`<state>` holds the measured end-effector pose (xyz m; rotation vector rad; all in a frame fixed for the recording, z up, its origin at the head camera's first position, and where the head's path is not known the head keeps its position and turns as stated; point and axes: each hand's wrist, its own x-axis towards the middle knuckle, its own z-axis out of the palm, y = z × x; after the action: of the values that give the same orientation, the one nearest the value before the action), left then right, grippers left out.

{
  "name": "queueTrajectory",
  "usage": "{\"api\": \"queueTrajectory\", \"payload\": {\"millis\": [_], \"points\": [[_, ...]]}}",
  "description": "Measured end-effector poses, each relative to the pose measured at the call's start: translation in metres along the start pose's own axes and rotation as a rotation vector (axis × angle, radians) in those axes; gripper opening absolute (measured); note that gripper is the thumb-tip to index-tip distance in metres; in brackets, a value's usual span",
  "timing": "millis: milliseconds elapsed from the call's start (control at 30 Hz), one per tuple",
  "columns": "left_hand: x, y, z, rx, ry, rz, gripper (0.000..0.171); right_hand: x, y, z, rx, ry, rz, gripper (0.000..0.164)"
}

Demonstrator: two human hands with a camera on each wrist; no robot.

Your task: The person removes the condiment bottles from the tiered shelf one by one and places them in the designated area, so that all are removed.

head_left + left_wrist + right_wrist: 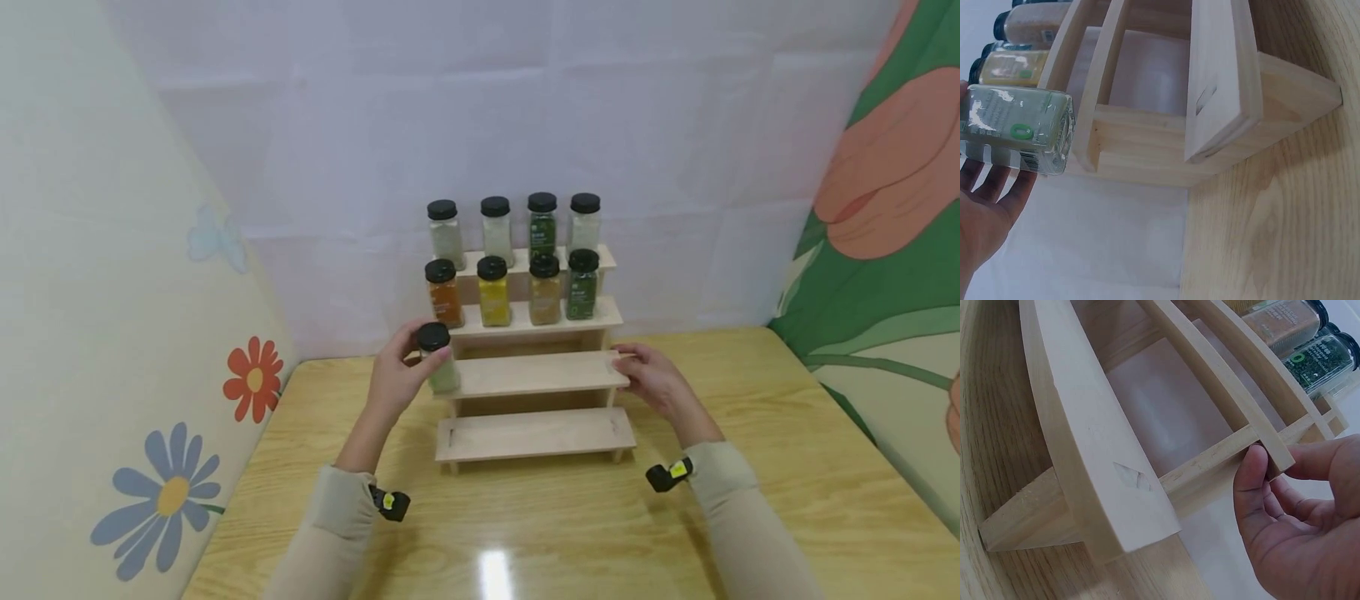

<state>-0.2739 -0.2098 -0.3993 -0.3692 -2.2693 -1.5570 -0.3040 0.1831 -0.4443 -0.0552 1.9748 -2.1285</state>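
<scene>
White cloth (375, 150) is hanging creased behind the wooden rack (525, 436), and glossy wood-grain tabletop (600, 533) is spreading out in front of it. My left hand (393, 377) is curling round a pale-filled jar (444, 378) at the rack's left end, by the second shelf from the bottom (536, 375); whether the base is touching wood, I'm not able to tell. Over at the rack's right end, my right hand (656, 379) is pinching that same board between thumb and fingers, and I'm probably bracing it. Up the rack's steps, eight jars are standing upright, four to a shelf: orange-brown (447, 304), yellow (494, 302), tan (545, 303) and dark green (582, 297) below, three pale and one green on top. So I'm judging this roughly halfway: two upper rows looking done, two lower shelves remaining. Every jar is showing clear, glassy, flat sides under a round black cap. Pale, bare wood is making up the rack, straight boards on slanting sides, and a small gouge (1133, 477) is marking its lowest board. Left of the rack, a flowered panel (172, 496) is rising.
</scene>
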Motion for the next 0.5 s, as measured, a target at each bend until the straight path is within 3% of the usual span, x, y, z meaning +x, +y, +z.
{"api": "queueTrajectory", "payload": {"millis": [200, 367, 500], "points": [[0.0, 0.002, -0.016, 0.015, 0.005, -0.065, 0.049, -0.001, -0.002, 0.0, 0.005, -0.002, 0.004, 0.051], [-0.006, 0.024, -0.025, 0.058, -0.004, -0.097, 0.047, 0.0, 0.0, -0.001, 0.014, -0.005, 0.002, 0.051], [-0.005, 0.012, -0.033, 0.064, -0.006, -0.112, 0.049, 0.0, 0.001, -0.001, 0.01, -0.001, 0.012, 0.05]]}}
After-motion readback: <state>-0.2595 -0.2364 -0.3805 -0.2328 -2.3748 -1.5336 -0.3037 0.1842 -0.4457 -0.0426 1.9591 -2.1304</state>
